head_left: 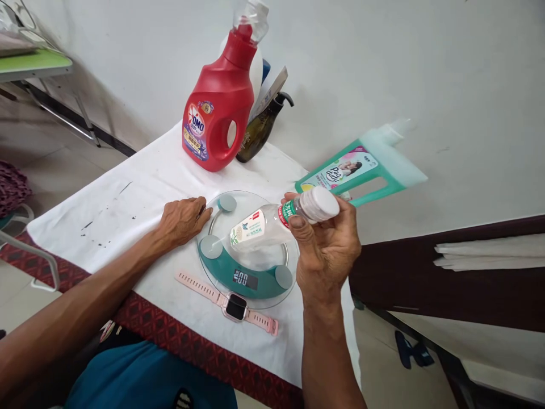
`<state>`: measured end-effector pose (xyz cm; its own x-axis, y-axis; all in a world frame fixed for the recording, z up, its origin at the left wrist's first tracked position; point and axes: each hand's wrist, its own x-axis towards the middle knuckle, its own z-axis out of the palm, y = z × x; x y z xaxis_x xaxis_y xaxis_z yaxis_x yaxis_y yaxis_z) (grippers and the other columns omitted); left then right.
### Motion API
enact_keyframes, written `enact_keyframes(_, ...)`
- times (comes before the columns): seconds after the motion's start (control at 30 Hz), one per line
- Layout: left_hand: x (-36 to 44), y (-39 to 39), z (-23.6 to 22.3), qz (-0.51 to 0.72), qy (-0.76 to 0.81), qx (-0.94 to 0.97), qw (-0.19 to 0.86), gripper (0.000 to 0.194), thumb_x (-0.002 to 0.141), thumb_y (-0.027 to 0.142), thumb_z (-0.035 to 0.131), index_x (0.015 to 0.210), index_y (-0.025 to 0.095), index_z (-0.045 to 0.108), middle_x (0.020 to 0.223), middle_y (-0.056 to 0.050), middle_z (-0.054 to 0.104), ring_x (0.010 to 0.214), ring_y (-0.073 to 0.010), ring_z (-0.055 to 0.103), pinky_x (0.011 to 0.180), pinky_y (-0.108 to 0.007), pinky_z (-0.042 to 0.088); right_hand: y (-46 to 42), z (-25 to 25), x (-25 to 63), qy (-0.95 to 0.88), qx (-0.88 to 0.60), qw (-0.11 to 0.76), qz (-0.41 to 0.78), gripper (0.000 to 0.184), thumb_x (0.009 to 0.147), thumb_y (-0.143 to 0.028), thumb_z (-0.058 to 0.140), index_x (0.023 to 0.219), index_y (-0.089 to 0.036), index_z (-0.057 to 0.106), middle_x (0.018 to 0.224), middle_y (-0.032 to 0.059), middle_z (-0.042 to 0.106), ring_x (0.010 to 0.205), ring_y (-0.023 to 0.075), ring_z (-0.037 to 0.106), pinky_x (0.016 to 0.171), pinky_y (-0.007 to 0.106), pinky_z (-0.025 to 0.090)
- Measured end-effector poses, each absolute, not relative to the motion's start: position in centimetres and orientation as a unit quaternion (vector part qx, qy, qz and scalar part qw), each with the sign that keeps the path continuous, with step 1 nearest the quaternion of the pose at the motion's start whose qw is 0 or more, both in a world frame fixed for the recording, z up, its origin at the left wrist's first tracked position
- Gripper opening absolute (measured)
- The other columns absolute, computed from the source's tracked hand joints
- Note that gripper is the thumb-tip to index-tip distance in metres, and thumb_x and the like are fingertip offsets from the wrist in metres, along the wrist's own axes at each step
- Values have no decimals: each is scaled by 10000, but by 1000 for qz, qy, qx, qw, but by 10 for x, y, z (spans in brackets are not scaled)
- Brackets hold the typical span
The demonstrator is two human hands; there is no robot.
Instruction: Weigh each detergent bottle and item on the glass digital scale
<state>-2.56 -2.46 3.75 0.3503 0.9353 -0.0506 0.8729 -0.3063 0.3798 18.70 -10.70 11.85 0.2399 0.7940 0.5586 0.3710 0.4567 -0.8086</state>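
My right hand (326, 250) grips a clear plastic bottle (259, 224) near its white cap. The bottle is tilted, its cap toward me and its labelled base over the round glass scale (238, 282). It seems to hold no coloured liquid; whether its base touches the glass I cannot tell. The scale's small display reads zeros. My left hand (185, 220) rests on the white cloth by the scale's left rim, its fingers curled together with nothing visible in them. A pink-strapped smartwatch (235, 307) lies at the scale's near edge.
Behind the scale stand a red detergent bottle (217, 108), with a clear container upside down on its top, and a dark pump bottle (260, 133). A green detergent bottle (317, 175) stands beyond my right hand. The wall borders the white-covered table (128, 193).
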Motion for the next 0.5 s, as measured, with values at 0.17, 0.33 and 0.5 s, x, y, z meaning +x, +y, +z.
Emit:
enact_keyframes(0.17, -25, -24, 36, 93, 566, 800, 178, 336, 1096, 421, 405, 1007, 203, 645, 1040, -60, 773, 875, -215, 666, 663, -349, 297, -116, 107, 196, -584, -487, 630, 159, 644, 863, -481, 839, 1424, -299, 581, 1389, 97, 662, 1305, 320, 667, 1088, 561, 563)
enact_keyframes(0.33, -24, -24, 37, 94, 570, 797, 177, 345, 1091, 422, 406, 1024, 202, 663, 1042, -61, 776, 878, -214, 662, 686, -347, 320, -127, 73, 223, -458, -581, 663, 114, 459, 947, -556, 705, 1249, -216, 653, 1160, 86, 740, 1103, 268, 740, 907, 459, 608)
enact_keyframes(0.5, -23, -23, 37, 92, 571, 797, 172, 358, 1081, 422, 408, 1054, 198, 687, 1045, -72, 777, 892, -224, 661, 689, -352, 326, -131, 43, 253, -332, -676, 656, 47, 413, 941, -608, 622, 998, -200, 644, 818, 16, 700, 729, 187, 707, 594, 296, 510)
